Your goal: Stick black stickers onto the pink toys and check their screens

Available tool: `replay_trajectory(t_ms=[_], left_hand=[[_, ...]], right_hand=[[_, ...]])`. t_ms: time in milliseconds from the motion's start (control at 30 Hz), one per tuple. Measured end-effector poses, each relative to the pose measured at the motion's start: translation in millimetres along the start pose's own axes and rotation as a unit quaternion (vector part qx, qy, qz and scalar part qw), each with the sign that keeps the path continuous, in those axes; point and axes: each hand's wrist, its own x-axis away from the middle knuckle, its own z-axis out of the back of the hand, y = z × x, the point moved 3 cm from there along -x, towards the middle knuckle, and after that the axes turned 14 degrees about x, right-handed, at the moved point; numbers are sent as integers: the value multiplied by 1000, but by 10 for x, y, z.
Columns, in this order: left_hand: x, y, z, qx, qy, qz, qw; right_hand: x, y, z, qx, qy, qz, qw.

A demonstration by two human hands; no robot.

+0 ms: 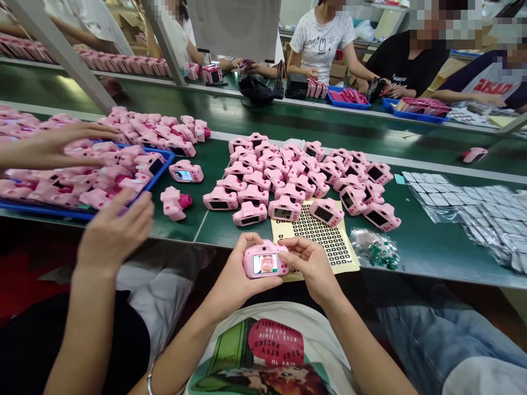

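A pink toy camera (265, 248) is held between both hands just off the bench's front edge, its lit screen facing me with a live picture on it. My left hand (236, 274) wraps round its left side, thumb along the bottom. My right hand (308, 263) grips the right end, thumb by the buttons. Behind it lies a yellowish sheet of small black square stickers (317, 233), partly covered by toy cameras. A large group of pink toy cameras (284, 175) fills the bench beyond, most screens dark.
At left, a co-worker's hands (119, 230) reach over a blue tray (167, 162) heaped with pink cameras. A small plastic bag (374, 247) and bagged white pieces (473, 203) lie at right. Across the green conveyor (247, 118), other people sit working. A lone camera (475, 154) rests far right.
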Motion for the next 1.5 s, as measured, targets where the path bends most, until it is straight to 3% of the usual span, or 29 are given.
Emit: replay_trajectory(t_ms=[967, 1133, 1200, 1267, 1333, 1400, 1500], left_hand=[[-39, -17, 9, -22, 14, -4, 1000], [-67, -58, 61, -35, 52, -7, 998], [-75, -75, 87, -38, 60, -1, 997], [-78, -83, 110, -37, 66, 3, 997], [-82, -82, 127, -35, 72, 2, 997], [-94, -77, 138, -33, 74, 2, 997], [-125, -73, 154, -40, 76, 6, 996]], right_hand=[[-27, 0, -10, 20, 2, -11, 1000], [-15, -4, 10, 60, -55, -32, 996], [-47, -4, 122, 138, -52, -15, 989], [-122, -20, 313, 279, 26, 42, 959], [-220, -41, 484, 419, 107, 107, 896], [-331, -36, 564, 512, 124, 137, 839], [-471, -39, 549, 596, 113, 121, 786]])
